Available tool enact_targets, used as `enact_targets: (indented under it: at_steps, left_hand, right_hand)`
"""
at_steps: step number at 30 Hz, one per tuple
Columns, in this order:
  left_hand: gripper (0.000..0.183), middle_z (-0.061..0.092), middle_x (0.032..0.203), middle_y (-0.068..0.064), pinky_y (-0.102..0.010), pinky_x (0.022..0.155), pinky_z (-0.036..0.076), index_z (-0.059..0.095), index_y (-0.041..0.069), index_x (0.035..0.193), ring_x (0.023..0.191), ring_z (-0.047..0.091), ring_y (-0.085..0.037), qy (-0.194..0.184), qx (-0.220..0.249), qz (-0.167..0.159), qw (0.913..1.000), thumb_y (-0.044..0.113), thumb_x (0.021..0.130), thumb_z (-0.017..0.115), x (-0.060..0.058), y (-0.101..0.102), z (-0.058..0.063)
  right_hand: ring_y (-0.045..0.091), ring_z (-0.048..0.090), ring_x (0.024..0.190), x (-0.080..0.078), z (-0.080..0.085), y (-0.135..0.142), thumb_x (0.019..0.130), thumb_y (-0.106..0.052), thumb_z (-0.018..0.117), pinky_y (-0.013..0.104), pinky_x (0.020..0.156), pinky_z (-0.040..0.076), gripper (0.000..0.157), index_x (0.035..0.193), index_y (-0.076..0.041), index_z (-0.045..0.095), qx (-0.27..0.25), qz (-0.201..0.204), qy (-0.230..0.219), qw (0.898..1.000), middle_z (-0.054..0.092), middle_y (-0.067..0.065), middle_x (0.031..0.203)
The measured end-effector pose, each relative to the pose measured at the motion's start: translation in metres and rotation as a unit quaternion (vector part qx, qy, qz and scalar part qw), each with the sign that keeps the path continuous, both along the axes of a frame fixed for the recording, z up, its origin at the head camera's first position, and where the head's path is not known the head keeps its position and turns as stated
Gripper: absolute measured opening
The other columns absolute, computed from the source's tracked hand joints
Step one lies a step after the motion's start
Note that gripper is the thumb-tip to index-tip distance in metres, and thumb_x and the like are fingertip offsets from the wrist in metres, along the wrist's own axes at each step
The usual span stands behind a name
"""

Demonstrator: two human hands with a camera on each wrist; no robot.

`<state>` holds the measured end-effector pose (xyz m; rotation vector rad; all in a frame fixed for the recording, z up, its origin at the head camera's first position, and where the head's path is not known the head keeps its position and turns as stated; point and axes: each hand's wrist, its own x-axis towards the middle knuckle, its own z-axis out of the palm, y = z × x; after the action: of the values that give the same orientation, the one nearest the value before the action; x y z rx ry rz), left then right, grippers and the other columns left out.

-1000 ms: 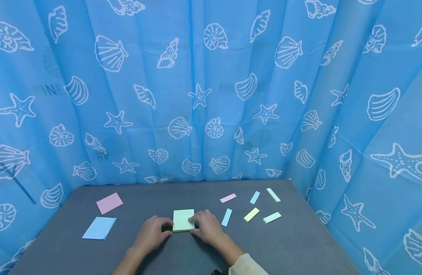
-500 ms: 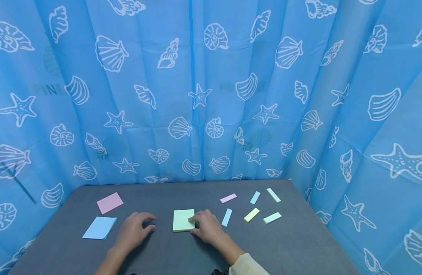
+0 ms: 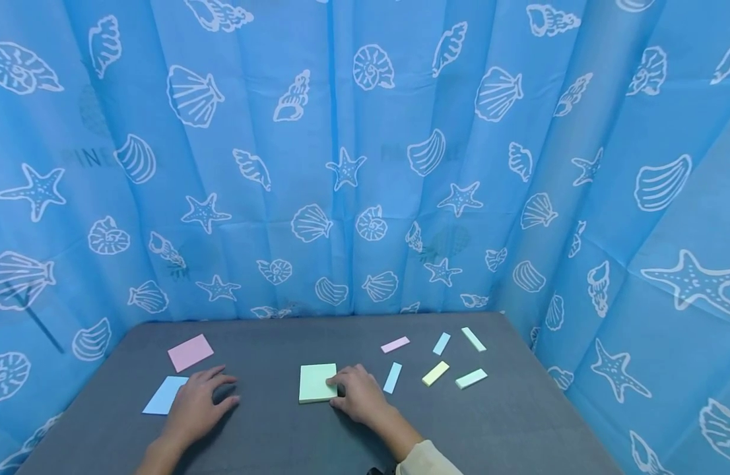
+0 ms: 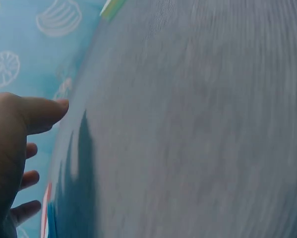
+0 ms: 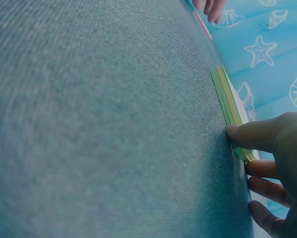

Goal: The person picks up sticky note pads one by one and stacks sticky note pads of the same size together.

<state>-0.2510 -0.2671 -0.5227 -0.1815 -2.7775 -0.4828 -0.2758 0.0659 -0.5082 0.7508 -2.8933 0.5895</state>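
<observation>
A square stack of sticky notes (image 3: 317,384), pale green on top, lies mid-table; the right wrist view shows green and yellow layers along its side. My right hand (image 3: 360,396) holds its right edge, with thumb and index finger at the near right corner. My left hand (image 3: 194,409) hovers empty over the left of the table, fingers spread, and overlaps a blue sticky note pad (image 3: 162,396), hiding its right part. Behind that lies a pink sticky note pad (image 3: 190,353). In the left wrist view the thumb (image 4: 44,114) points away from the other fingers.
On the right lie several narrow sticky note strips: a pink strip (image 3: 395,344), blue strips (image 3: 392,378), a yellow strip (image 3: 435,373) and green strips (image 3: 471,379). A blue shell-print curtain (image 3: 365,165) hangs behind the grey table (image 3: 460,435) and along its right side.
My left hand has let go of the green-topped stack's left side and moved left to the blue pad, its fingers spreading. My right hand and the stack have stayed put.
</observation>
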Motion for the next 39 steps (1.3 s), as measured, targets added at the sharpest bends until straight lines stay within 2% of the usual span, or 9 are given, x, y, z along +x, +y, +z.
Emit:
enact_targets:
  at_steps: [6,11,16,20,24,28,33,39]
  left_hand:
    - [0.064,0.05,0.135,-0.028,-0.075,0.09,0.028,0.064,0.009,0.125,0.119,0.043,-0.053,-0.039,-0.024,0.023,0.9987,0.046,0.075,0.079,0.005,-0.024,0.002]
    - [0.084,0.04,0.139,-0.033,-0.077,0.091,0.025,0.055,0.006,0.135,0.119,0.037,-0.058,-0.087,-0.036,0.043,0.9946,0.064,0.076,0.07,0.006,-0.043,0.003]
    - [0.098,0.033,0.139,-0.039,-0.078,0.09,0.024,0.049,0.003,0.139,0.119,0.031,-0.063,-0.142,-0.03,0.074,0.9867,0.077,0.076,0.058,0.008,-0.06,0.005]
    - [0.103,0.032,0.137,-0.042,-0.077,0.089,0.026,0.049,0.0,0.136,0.115,0.03,-0.064,-0.185,-0.026,0.096,0.9778,0.082,0.074,0.053,0.009,-0.068,0.005]
    - [0.095,0.037,0.133,-0.042,-0.075,0.087,0.032,0.055,0.0,0.131,0.111,0.036,-0.064,-0.196,-0.035,0.103,0.9746,0.078,0.076,0.057,0.011,-0.069,0.005]
    - [0.076,0.047,0.126,-0.04,-0.071,0.082,0.038,0.061,0.0,0.124,0.105,0.045,-0.061,-0.173,-0.035,0.107,0.9784,0.063,0.081,0.066,0.012,-0.068,0.007]
    - [0.054,0.053,0.123,-0.036,-0.069,0.082,0.04,0.065,0.0,0.119,0.103,0.049,-0.055,-0.145,-0.019,0.113,0.9826,0.041,0.084,0.073,0.012,-0.064,0.009]
    - [0.042,0.059,0.118,-0.032,-0.067,0.083,0.041,0.069,0.002,0.114,0.1,0.052,-0.053,-0.141,-0.018,0.111,0.9836,0.032,0.084,0.075,0.008,-0.055,0.01]
  right_hand:
    - [0.015,0.054,0.1,0.001,0.0,0.0,0.082,-0.029,0.079,0.035,0.08,0.046,0.035,0.115,-0.02,0.073,-0.001,-0.003,-0.004,1.0,0.067,-0.002,0.112]
    - [0.016,0.054,0.1,0.0,-0.001,0.0,0.082,-0.028,0.079,0.035,0.079,0.046,0.035,0.116,-0.02,0.073,-0.003,0.0,-0.005,1.0,0.066,-0.002,0.113]
    - [0.016,0.054,0.101,0.0,-0.001,0.001,0.083,-0.029,0.078,0.035,0.08,0.046,0.035,0.117,-0.02,0.072,0.0,0.001,-0.009,1.0,0.066,-0.001,0.114]
    - [0.016,0.054,0.101,-0.001,-0.001,0.0,0.083,-0.029,0.079,0.035,0.079,0.046,0.035,0.116,-0.02,0.073,0.004,0.004,-0.004,1.0,0.066,-0.001,0.113]
    - [0.016,0.054,0.101,-0.001,-0.001,0.0,0.083,-0.028,0.079,0.036,0.08,0.047,0.035,0.116,-0.02,0.073,0.005,0.004,-0.004,1.0,0.066,-0.001,0.113]
    - [0.015,0.054,0.101,0.0,-0.001,0.0,0.083,-0.029,0.078,0.036,0.081,0.047,0.036,0.117,-0.021,0.072,0.004,0.003,-0.013,1.0,0.066,-0.002,0.113]
    - [0.015,0.054,0.101,0.0,-0.001,0.0,0.083,-0.029,0.078,0.036,0.081,0.047,0.036,0.117,-0.021,0.072,0.002,0.002,-0.016,1.0,0.066,-0.002,0.113]
    - [0.016,0.054,0.101,0.001,0.001,0.001,0.083,-0.028,0.078,0.036,0.081,0.047,0.036,0.118,-0.019,0.072,-0.003,0.005,-0.011,1.0,0.067,-0.001,0.113]
